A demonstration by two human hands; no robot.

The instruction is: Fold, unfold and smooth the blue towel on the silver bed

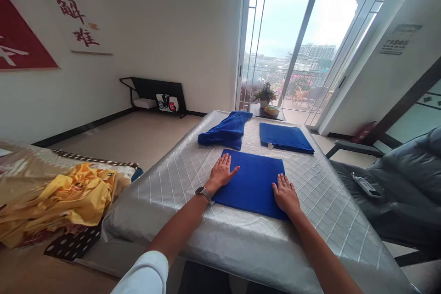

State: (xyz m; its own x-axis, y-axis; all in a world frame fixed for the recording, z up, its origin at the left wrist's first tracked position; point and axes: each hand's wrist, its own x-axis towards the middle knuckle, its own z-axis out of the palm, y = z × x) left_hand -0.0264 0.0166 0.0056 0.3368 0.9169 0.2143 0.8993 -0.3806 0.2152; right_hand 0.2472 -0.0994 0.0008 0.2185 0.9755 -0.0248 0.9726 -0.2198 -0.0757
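Observation:
A flat blue cloth (255, 179), folded into a rectangle, lies on the silver quilted table cover (179, 183). On its left edge rests my left hand (222, 174), palm down with the thumb spread away from the fingers. My right hand (286, 194) lies flat at the cloth's right edge, fingers stretched forward. Beyond my left hand sits a loosely bunched blue cloth (227, 131). Farther back on the right is a neatly folded blue stack (285, 138) with a small white tag at its near edge.
Yellow cloths (69, 197) are heaped at the left. A dark armchair (399, 193) holding a phone-like device (367, 186) stands along the right side. Behind the far edge are a potted plant (266, 94) and sliding glass doors (282, 46).

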